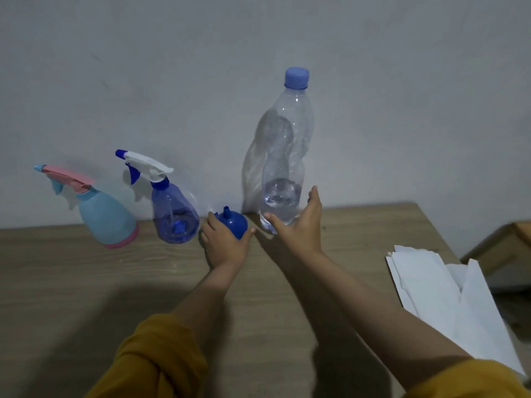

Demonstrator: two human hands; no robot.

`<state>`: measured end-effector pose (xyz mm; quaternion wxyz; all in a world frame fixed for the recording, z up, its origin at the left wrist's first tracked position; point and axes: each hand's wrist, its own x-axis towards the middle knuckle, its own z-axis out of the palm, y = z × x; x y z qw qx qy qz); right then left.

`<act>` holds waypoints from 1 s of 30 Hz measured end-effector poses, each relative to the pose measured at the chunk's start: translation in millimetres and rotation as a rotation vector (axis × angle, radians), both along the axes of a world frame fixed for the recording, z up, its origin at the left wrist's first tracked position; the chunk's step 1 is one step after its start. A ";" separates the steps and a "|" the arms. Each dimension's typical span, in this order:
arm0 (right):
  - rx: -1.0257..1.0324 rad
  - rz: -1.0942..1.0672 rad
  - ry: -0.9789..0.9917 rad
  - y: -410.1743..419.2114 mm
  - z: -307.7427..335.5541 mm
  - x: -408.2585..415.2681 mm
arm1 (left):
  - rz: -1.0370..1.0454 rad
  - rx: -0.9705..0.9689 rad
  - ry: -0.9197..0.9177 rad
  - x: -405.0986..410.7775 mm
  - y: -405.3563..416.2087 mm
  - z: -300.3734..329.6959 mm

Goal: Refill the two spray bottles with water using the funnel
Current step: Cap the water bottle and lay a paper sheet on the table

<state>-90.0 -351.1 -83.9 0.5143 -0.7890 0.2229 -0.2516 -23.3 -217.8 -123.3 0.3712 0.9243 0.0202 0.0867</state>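
A light blue spray bottle point(105, 216) with a pink trigger head stands at the back left of the wooden table point(86, 282). Beside it stands a clear blue spray bottle point(173, 216) with a white and blue trigger head. A blue funnel point(234, 224) lies spout-up near the wall, and my left hand point(224, 242) is closed around it. A tall clear water bottle point(284, 168) with a blue cap holds a little water at its bottom. My right hand point(301, 228) is spread around the bottle's base, thumb on the left and fingers on the right, touching it.
A grey wall runs right behind the bottles. A stack of white paper sheets point(448, 297) lies on the table's right side, reaching over its edge. A wooden piece of furniture point(500, 248) stands beyond the right edge.
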 end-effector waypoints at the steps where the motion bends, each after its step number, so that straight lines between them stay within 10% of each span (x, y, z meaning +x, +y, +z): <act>1: -0.036 -0.005 0.003 -2.2 -0.2 -10.3 | 0.010 -0.026 -0.032 -10.0 -0.7 0.2; 11: -0.375 -0.221 -0.108 -63.3 11.1 -146.8 | -0.270 -0.116 -0.086 -153.5 -61.9 7.1; 23: -0.187 -0.701 0.395 -166.0 -24.3 -302.0 | -0.986 -0.043 0.122 -210.8 -226.1 23.2; 30: -0.138 -0.698 0.488 -174.4 -41.7 -313.3 | -1.054 0.225 0.193 -221.8 -307.5 32.8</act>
